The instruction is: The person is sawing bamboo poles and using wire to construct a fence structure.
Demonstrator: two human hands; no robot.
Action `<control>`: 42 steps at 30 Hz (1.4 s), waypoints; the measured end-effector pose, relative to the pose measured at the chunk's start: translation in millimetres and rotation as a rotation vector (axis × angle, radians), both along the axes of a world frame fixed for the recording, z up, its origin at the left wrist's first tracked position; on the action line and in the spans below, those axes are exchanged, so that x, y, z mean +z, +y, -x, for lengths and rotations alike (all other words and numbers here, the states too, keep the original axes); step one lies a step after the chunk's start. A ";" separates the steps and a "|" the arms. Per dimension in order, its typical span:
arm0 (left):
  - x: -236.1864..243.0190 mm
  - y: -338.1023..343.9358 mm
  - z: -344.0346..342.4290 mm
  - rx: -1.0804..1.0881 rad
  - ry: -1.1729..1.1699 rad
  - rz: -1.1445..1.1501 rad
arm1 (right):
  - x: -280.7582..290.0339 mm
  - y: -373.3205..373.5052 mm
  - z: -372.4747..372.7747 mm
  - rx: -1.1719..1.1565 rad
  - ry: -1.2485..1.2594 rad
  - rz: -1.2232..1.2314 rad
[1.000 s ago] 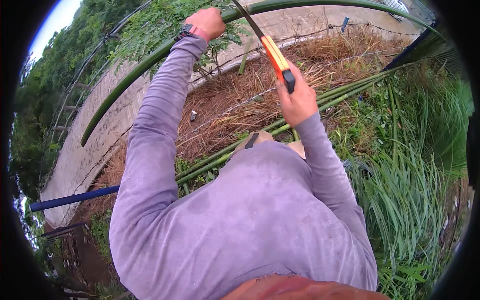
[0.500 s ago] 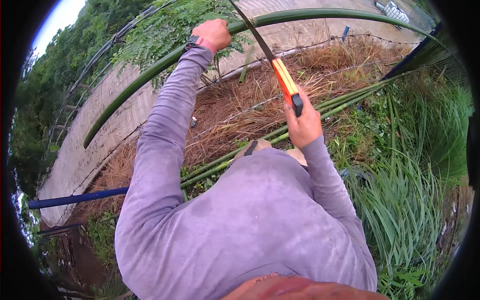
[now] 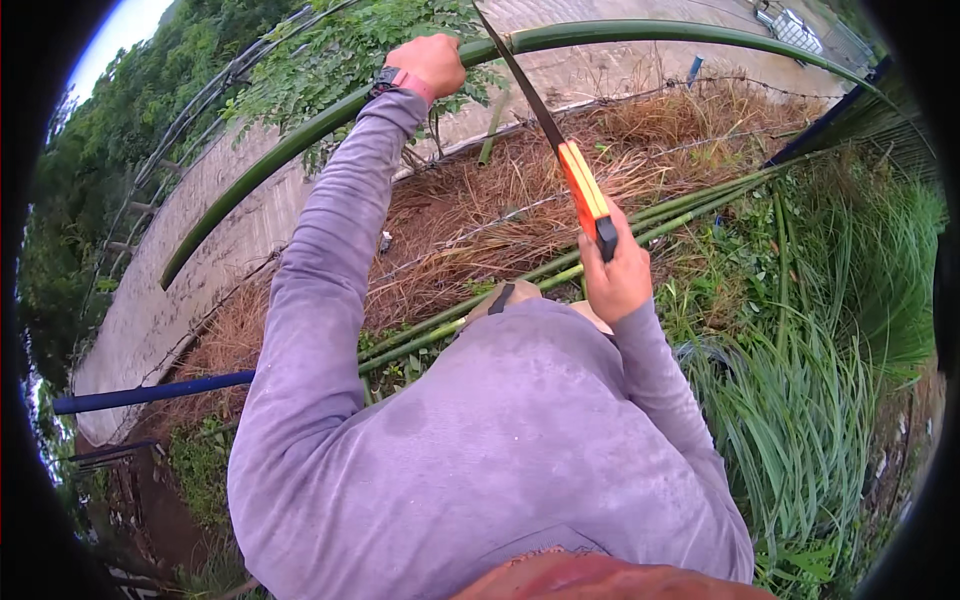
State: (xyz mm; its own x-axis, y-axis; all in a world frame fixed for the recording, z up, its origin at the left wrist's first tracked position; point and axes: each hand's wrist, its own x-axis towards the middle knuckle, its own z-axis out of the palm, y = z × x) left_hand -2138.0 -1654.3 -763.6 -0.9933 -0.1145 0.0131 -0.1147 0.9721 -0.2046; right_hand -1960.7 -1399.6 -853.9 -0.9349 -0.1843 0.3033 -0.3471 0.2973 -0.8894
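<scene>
Saw sits nearer the torso than a sec ago, R hand clamped round its orange handle. Green pole passes thru L hand (fingers wrapped on it), blade crossing just R of the knuckles.

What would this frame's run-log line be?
left hand: gripping green pole | right hand: holding orange-handled saw | blade: crossing pole, right of left hand

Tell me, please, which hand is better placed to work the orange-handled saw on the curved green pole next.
Probably the right hand: it grips the saw, whose blade crosses the pole in view; the left hand holds the pole.
</scene>
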 end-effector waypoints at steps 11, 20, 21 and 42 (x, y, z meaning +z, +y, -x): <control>4.1 7.8 9.2 -0.016 0.014 0.005 | 36.8 -71.0 113.8 -0.117 0.033 -0.053; 12.4 36.3 24.2 -0.073 0.001 -0.020 | 16.8 0.7 -9.8 -0.180 -0.146 0.013; 28.1 25.4 16.5 -0.031 -0.007 0.006 | 19.9 -9.4 12.4 -0.034 -0.069 -0.026; 10.7 3.8 6.5 0.039 0.000 0.021 | 11.4 -10.7 19.3 -0.034 -0.050 -0.003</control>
State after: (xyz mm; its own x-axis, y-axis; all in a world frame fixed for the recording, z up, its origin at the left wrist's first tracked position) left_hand -2144.5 -1650.5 -752.9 -0.9881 -0.1531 0.0154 -0.1526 0.9624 -0.2247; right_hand -1980.0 -1410.3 -842.5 -0.9546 -0.1532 0.2557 -0.2921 0.3106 -0.9045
